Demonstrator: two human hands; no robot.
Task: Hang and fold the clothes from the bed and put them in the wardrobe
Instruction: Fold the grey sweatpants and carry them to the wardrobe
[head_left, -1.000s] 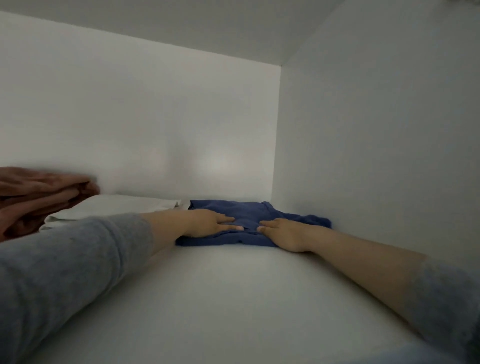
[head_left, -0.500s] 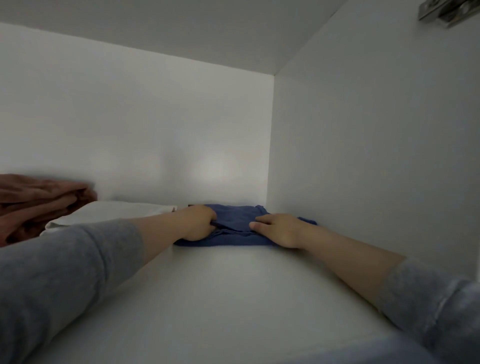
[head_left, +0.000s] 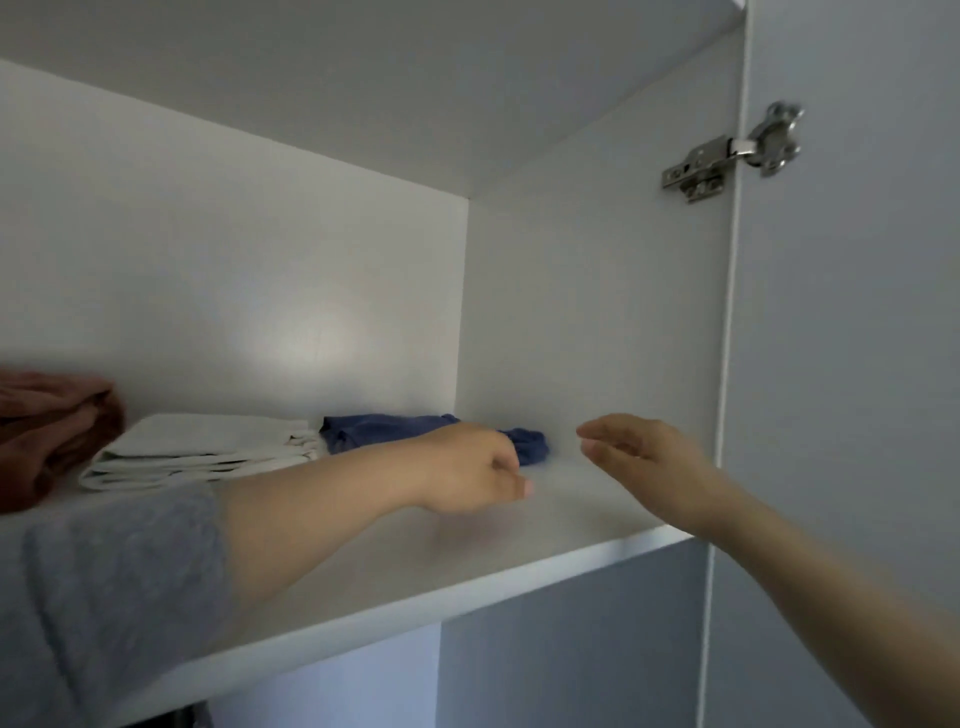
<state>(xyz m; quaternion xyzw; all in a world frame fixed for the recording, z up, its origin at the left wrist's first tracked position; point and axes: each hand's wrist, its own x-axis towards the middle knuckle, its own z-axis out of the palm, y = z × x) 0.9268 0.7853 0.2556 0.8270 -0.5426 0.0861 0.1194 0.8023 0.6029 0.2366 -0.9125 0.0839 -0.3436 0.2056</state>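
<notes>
A folded blue garment lies at the back right of the white wardrobe shelf. My left hand hovers just in front of it with fingers curled and nothing in them, hiding part of the cloth. To the right, my right hand floats above the shelf with relaxed, slightly bent fingers, apart from the garment. Both forearms are bare below grey sleeves.
A folded white garment lies left of the blue one, and a rust-brown folded pile sits at the far left. The wardrobe's right side wall and the open door with its metal hinge stand to the right.
Both hands have let go of the blue garment and drawn back toward the shelf's front edge. The view has pulled back out of the wardrobe.
</notes>
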